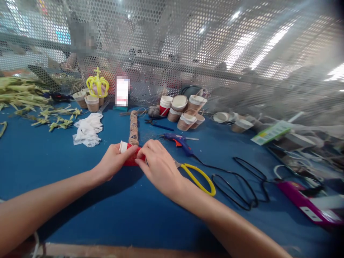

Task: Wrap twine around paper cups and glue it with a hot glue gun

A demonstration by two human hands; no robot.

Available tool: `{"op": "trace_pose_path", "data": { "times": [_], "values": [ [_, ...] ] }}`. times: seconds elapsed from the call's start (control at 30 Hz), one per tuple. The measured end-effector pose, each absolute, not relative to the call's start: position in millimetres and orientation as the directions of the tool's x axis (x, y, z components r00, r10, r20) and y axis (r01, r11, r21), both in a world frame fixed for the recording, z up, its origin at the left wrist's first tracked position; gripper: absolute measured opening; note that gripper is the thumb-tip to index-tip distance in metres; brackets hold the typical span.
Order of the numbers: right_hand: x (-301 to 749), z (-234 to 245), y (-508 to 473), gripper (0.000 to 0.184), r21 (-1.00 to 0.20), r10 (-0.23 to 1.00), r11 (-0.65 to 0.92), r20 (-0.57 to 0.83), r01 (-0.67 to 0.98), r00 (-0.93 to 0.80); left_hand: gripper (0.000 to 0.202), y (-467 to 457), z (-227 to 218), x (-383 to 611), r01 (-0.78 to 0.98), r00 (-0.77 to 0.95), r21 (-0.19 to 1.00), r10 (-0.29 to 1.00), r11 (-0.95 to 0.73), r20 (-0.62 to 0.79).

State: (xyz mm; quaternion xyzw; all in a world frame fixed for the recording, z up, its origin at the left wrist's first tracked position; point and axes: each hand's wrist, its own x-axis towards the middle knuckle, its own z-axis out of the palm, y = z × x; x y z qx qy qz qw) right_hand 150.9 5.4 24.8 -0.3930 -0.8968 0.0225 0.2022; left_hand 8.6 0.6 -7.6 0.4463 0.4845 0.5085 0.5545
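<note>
A red paper cup with a white rim (pixel 130 162) lies on its side between my hands, just above the blue tabletop. Closed around its rim end is my left hand (pixel 114 160), the thumb along the cup's side. My right hand (pixel 158 163) pinches at the cup's other end, and its fingers hide that part. Right behind the cup lies a bundle of brown twine (pixel 133 127). Scissors with yellow handles (pixel 199 177) rest beside my right wrist, partly covered by it.
A blue glue gun (pixel 180 141) with a looping black cable lies right of centre. Pliers (pixel 161 125), twine-wrapped cups (pixel 186 121) and white cloth (pixel 88 129) sit farther back. A purple power strip (pixel 301 202) is at right, a yellow crown (pixel 97 84) and plant stalks (pixel 18 91) at left.
</note>
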Motion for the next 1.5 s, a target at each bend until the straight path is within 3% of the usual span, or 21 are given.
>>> {"op": "trace_pose_path", "data": {
  "times": [0.17,0.3,0.43,0.53,0.87,1.13,1.5],
  "values": [
    [156,28,10,0.014,-0.470,0.750,0.661,0.403,0.585,-0.524,0.027,0,-1,8,-0.181,0.012,0.978,0.995,0.101,-0.101],
    [164,32,13,0.007,-0.723,0.861,0.484,0.293,0.493,-0.416,0.024,-2,5,9,-0.274,0.037,0.945,0.984,0.179,-0.176],
    [170,33,16,0.014,-0.857,0.865,0.393,0.221,0.334,-0.450,0.023,-3,8,12,-0.343,0.061,0.906,0.968,0.249,-0.243],
    [172,33,18,0.008,-0.908,0.877,0.321,0.178,0.269,-0.446,0.023,-4,9,12,-0.328,0.063,0.905,0.962,0.273,-0.267],
    [177,29,21,0.009,-0.831,0.889,0.410,0.272,0.376,-0.369,0.021,-7,9,11,-0.316,0.096,0.900,0.954,0.299,-0.283],
    [180,24,23,0.014,-0.627,0.772,0.634,0.484,0.453,-0.412,0.018,-8,13,12,-0.328,0.090,0.896,0.954,0.299,-0.286],
    [184,20,27,0.020,-0.523,0.675,0.738,0.548,0.427,-0.494,0.016,-6,14,9,-0.383,0.086,0.882,0.962,0.273,-0.260]
  ]
}}
